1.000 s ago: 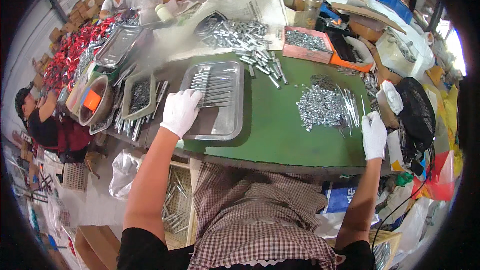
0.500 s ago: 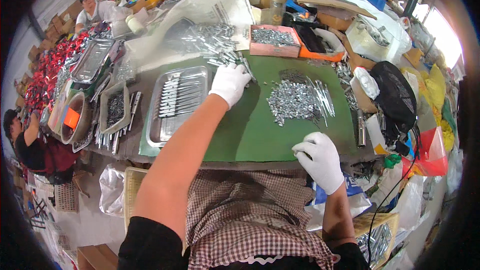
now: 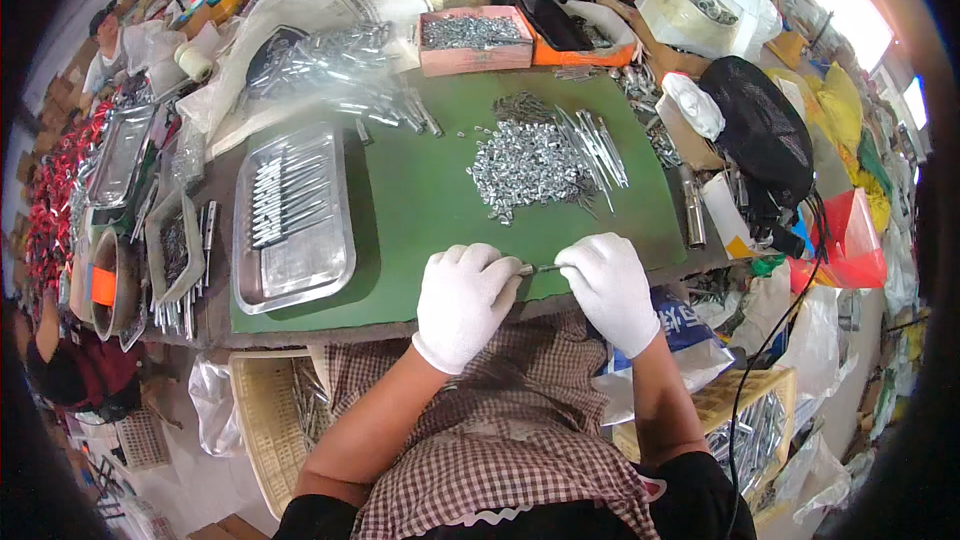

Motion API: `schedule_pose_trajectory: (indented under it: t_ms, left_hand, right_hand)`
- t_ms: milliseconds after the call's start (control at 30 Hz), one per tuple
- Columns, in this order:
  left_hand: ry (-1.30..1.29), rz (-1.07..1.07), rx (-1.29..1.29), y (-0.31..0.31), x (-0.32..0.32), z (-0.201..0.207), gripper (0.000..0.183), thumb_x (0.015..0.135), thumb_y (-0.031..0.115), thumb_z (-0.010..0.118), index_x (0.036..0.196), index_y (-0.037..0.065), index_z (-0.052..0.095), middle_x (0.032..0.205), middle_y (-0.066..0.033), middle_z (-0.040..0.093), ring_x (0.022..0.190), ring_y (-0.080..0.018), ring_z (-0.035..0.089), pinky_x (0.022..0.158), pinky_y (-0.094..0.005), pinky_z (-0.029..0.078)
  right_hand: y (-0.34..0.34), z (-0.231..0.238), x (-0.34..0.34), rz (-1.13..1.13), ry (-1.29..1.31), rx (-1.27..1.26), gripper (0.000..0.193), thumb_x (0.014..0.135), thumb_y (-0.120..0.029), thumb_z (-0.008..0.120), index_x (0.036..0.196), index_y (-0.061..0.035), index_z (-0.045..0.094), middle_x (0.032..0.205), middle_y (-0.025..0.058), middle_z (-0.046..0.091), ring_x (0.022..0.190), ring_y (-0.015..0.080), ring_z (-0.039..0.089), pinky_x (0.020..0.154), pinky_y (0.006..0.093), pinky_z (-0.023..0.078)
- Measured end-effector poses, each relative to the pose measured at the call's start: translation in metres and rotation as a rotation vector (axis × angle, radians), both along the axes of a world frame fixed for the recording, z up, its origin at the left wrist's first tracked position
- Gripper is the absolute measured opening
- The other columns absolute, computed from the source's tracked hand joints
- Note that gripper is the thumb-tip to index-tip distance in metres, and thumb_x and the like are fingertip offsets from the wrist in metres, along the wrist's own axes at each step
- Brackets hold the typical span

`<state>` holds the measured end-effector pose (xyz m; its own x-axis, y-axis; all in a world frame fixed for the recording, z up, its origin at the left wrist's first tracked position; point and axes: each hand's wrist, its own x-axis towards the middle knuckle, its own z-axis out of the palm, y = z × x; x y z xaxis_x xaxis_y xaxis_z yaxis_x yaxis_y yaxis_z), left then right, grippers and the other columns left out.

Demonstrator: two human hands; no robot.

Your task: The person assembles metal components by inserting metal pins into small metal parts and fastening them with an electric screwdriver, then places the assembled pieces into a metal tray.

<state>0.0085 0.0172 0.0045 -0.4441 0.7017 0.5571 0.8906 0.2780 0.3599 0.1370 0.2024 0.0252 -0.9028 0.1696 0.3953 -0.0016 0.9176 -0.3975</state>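
Both my hands wear white gloves and meet over the front edge of the green mat (image 3: pixel 415 220). My left hand (image 3: pixel 465 300) is closed on a silver metal tube (image 3: pixel 526 269), mostly hidden in the fingers. In a pinch, my right hand (image 3: pixel 612 290) holds a thin dark pin (image 3: pixel 547 267) at the tube's end; whether it is inside I cannot tell. Beyond them lies a heap of small silver metal pieces (image 3: pixel 520 170), with dark pins (image 3: pixel 522 107) behind and slim metal rods (image 3: pixel 600 145) at its right. Shiny tubes (image 3: pixel 345 75) are piled at the far left.
Left on the mat stands a metal tray (image 3: pixel 343 265) with a row of slim tools (image 3: pixel 290 202). A pink box (image 3: pixel 475 62) of small parts and an orange box (image 3: pixel 612 55) line the back. Plastic bins (image 3: pixel 150 260) stand farther left, a black mesh bag (image 3: pixel 765 130) right.
My left hand has come back from the tube pile to the front edge with a tube. My right hand has moved in to meet it. The view has shifted.
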Motion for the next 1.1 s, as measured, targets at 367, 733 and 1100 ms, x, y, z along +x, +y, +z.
schedule_pose_trajectory:
  t_ms: [367,733,1100]
  left_hand:
    - [-0.007,-0.033,0.018,0.000,-0.001,-0.001,0.021,0.079,0.014,0.081,0.099,0.018,0.077,0.086,0.0003,0.063,0.078,-0.0241,0.061,0.072,-0.0404,0.046]
    - [-0.008,-0.022,0.007,-0.002,-0.001,-0.001,0.022,0.079,0.013,0.081,0.100,0.018,0.076,0.087,-0.0002,0.063,0.078,-0.0246,0.061,0.072,-0.0412,0.046]
    - [-0.009,-0.022,0.054,-0.001,-0.001,-0.008,0.023,0.078,0.014,0.082,0.101,0.017,0.076,0.088,0.0001,0.063,0.080,-0.0238,0.062,0.072,-0.0409,0.046]
  right_hand:
    - [-0.002,-0.009,-0.009,0.012,0.049,-0.066,0.008,0.089,-0.009,0.068,0.096,-0.0118,0.068,0.095,0.0067,0.069,0.096,0.0326,0.064,0.089,0.0467,0.046]
    - [0.017,-0.015,-0.011,-0.250,0.198,-0.162,0.008,0.085,-0.009,0.075,0.092,-0.0081,0.073,0.093,0.0113,0.072,0.088,0.0349,0.069,0.083,0.0450,0.052]
    - [0.025,0.003,-0.027,-0.346,-0.036,0.045,0.007,0.090,-0.013,0.071,0.092,-0.0068,0.069,0.092,0.0152,0.071,0.088,0.0390,0.069,0.080,0.0500,0.052]
